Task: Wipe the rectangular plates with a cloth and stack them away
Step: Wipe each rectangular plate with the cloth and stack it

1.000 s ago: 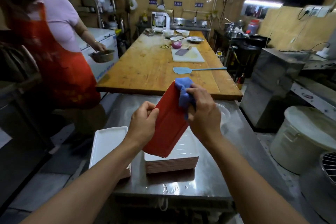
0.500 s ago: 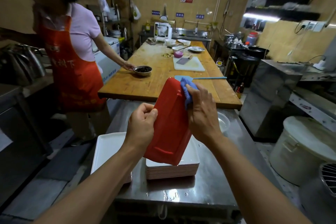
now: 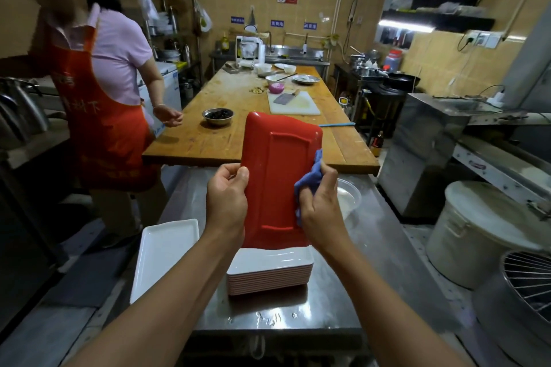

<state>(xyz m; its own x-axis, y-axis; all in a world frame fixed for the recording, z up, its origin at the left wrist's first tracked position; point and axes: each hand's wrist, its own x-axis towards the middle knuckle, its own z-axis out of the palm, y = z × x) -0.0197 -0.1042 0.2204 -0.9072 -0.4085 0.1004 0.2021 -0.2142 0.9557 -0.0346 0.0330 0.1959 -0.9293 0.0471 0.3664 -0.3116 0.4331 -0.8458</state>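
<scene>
- Since 0.5 s ago the red plate [image 3: 278, 176] has turned from edge-on to flat, its underside now facing the camera, and the cloth [image 3: 310, 180] has slid from its top corner down to the right edge.
- Left hand [image 3: 227, 199] grips the plate's left edge, fingers curled round it.
- Right hand [image 3: 320, 205] holds the blue cloth bunched against the plate's right edge, fingers curled on the cloth.
- Plate stands upright, long side vertical, held above the stack [image 3: 269, 275] of rectangular plates on the steel counter [image 3: 343, 292].
- 1 white tray [image 3: 162, 253] lies at the counter's left edge, beside the stack.
- Beyond the counter is a wooden table [image 3: 220, 128] with a metal bowl [image 3: 218, 116] of dark food and a white cutting board [image 3: 295, 104] carrying a cleaver.
- Another person in a red apron [image 3: 98, 116] stands left of the table.
</scene>
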